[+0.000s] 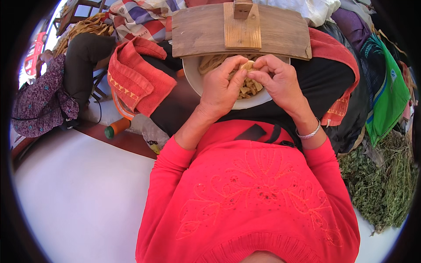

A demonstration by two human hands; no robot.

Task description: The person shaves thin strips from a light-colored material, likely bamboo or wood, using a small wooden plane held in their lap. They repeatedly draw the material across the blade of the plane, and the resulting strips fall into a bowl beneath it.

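Observation:
Between my fingertips is a small pale tan piece [248,65], flat-looking; its exact kind I cannot tell. Thumb and forefinger of my left hand [221,85] pinch it from one side. From the other side my right hand [280,83], with a silvery bracelet at the wrist, pinches it too. Both hands are over a white bowl [191,79] in my lap. In the bowl lie tan strips and short chunks [251,90], partly hidden by my hands. A brown wooden board [197,33] with a lighter upright piece [242,33] covers the bowl's far side.
Red towels [144,79] drape over my legs on both sides. To the left are an orange thread spool [117,128], a clear plastic bag [153,131] and a purple patterned cloth [44,103]. Dried green plants [377,179] and a green bag [390,94] lie at the right.

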